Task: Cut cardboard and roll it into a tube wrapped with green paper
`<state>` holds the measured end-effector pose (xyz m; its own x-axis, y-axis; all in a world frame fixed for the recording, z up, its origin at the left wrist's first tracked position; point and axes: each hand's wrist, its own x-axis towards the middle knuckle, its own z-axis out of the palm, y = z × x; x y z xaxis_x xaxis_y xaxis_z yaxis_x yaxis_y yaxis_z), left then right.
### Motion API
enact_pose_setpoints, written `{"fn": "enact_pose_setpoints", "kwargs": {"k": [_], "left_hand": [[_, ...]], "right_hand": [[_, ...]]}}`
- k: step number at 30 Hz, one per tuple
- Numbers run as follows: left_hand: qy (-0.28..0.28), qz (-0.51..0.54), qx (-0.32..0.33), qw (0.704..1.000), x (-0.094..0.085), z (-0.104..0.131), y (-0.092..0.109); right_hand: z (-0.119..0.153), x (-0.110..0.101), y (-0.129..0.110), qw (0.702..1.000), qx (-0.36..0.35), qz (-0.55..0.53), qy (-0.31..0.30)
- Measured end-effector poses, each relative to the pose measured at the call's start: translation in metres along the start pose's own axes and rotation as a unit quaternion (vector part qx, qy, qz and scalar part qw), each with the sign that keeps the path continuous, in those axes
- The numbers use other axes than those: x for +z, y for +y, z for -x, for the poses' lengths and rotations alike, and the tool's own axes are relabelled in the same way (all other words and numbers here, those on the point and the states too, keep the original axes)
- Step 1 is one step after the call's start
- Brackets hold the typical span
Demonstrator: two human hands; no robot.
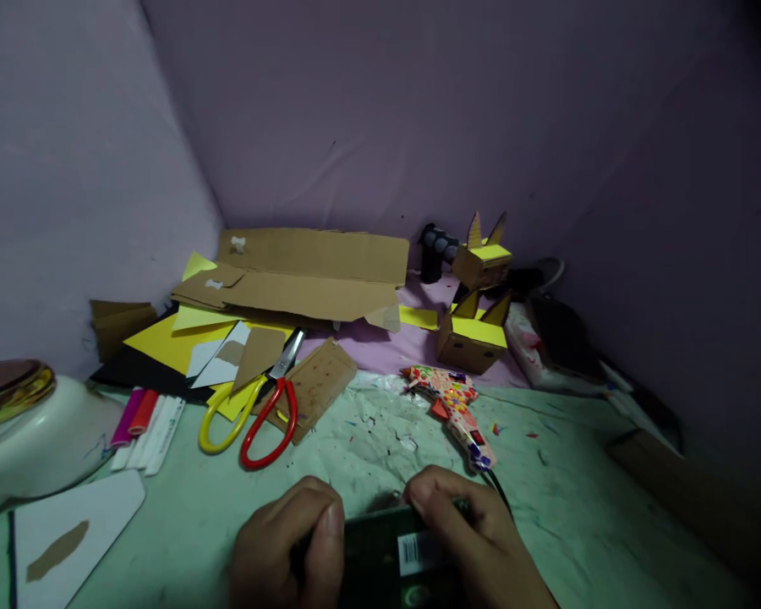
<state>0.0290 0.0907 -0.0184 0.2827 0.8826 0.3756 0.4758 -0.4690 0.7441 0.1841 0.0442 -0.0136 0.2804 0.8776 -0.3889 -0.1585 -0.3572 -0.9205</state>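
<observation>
Low in the view, my left hand (295,545) and my right hand (475,533) grip a dark, box-like item (371,558) from either side. A white barcode label shows on its near face; its lower part runs out of the frame, and I cannot make out what it is. Beyond my right hand lies a flower-patterned glue gun (453,406), its nozzle pointing left and away. Past my left hand, scissors (272,397) with one yellow and one red handle rest on a piece of cardboard (323,385).
Folded cardboard (317,292) leans at the back wall over yellow sheets (165,338). Two small cardboard boxes with pointed ears (473,342) stand at back right. Several markers (149,431), a white rounded object (51,440) and a white card (79,537) are at left.
</observation>
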Motion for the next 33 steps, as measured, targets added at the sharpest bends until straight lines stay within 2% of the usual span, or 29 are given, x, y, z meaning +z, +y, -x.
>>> {"fn": "enact_pose_setpoints", "kwargs": {"k": [6,10,16,19,21,22,23,25,26,28,30,32,33], "left_hand": [[0.003,-0.022,0.012,1.0,0.002,0.0,-0.006],[0.008,-0.061,-0.019,0.998,-0.001,-0.003,-0.007],[0.017,-0.104,-0.06,0.993,-0.005,-0.011,0.0],[0.047,-0.09,-0.093,0.991,-0.007,-0.014,0.003],[0.061,-0.038,-0.141,0.987,-0.008,-0.015,0.004],[0.047,0.022,-0.176,0.983,-0.008,-0.016,0.003],[0.012,0.099,-0.215,0.972,-0.008,-0.016,0.003],[-0.086,0.242,-0.289,0.922,-0.005,-0.017,0.001],[-0.125,0.275,-0.318,0.899,-0.004,-0.018,0.001],[-0.154,0.257,-0.358,0.884,-0.001,-0.018,-0.001],[-0.15,0.232,-0.361,0.891,0.001,-0.02,-0.002],[-0.155,0.25,-0.344,0.892,0.002,-0.021,-0.004],[-0.155,0.257,-0.344,0.89,0.003,-0.021,-0.004]], "right_hand": [[0.001,0.001,-0.001,0.999,-0.043,-0.023,-0.023],[-0.003,0.001,0.001,0.998,-0.032,-0.058,-0.025],[-0.012,-0.005,0.006,0.979,0.062,-0.121,-0.151],[-0.012,-0.006,0.009,0.974,0.064,-0.13,-0.176],[-0.01,-0.005,0.008,0.981,0.041,-0.108,-0.155],[-0.009,-0.005,0.007,0.985,0.024,-0.098,-0.141],[-0.009,-0.005,0.006,0.988,0.008,-0.091,-0.127],[-0.011,-0.005,0.003,0.99,-0.016,-0.081,-0.113],[-0.012,-0.005,0.002,0.991,-0.018,-0.078,-0.11],[-0.016,-0.006,-0.001,0.992,-0.008,-0.069,-0.106],[-0.018,-0.007,-0.003,0.994,-0.007,-0.047,-0.096],[-0.013,-0.011,-0.003,0.998,-0.057,0.013,-0.038],[-0.008,-0.014,-0.002,0.991,-0.115,0.057,0.022]]}}
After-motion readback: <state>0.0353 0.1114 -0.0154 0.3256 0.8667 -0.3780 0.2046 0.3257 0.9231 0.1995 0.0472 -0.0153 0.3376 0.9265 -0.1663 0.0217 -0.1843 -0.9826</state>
